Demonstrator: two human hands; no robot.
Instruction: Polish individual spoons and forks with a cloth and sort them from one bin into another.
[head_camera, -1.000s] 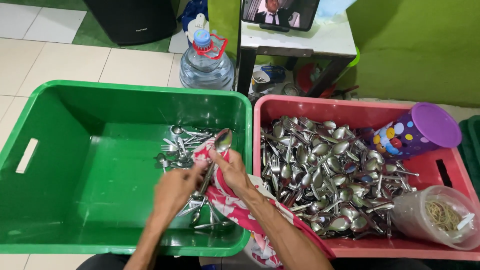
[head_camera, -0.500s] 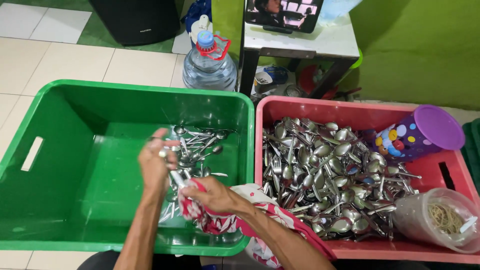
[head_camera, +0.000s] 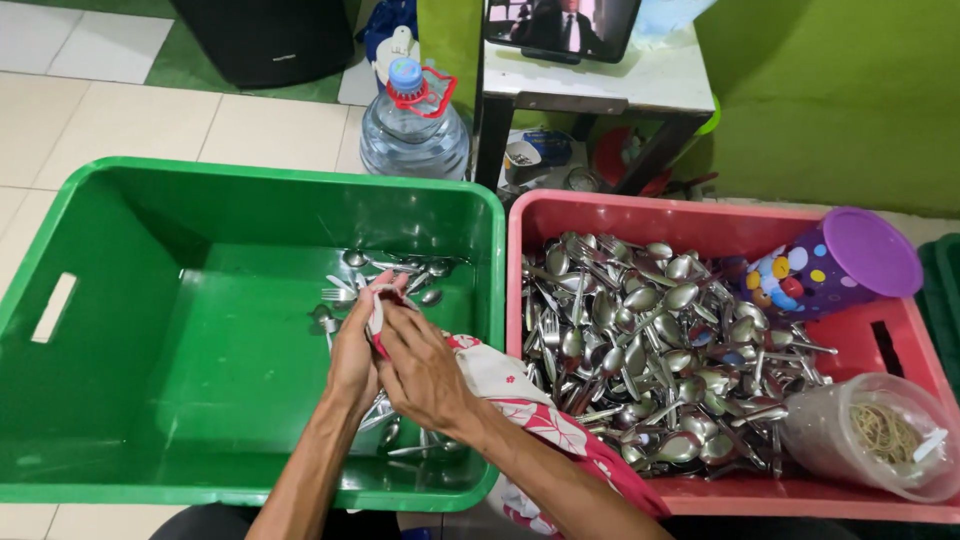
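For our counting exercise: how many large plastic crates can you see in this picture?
2. The green crate sits on the left, under both hands, with a few spoons inside. The red crate sits beside it on the right, heaped with cutlery. Others may lie out of frame.

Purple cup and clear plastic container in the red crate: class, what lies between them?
In the head view, part of the cutlery heap and bare red crate wall, with its dark handle slot, separate the purple cup and clear plastic container.

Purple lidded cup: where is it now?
Head view, far right: the purple cup lies tilted in the back right corner of the red bin, on the spoon pile, behind the clear tub.
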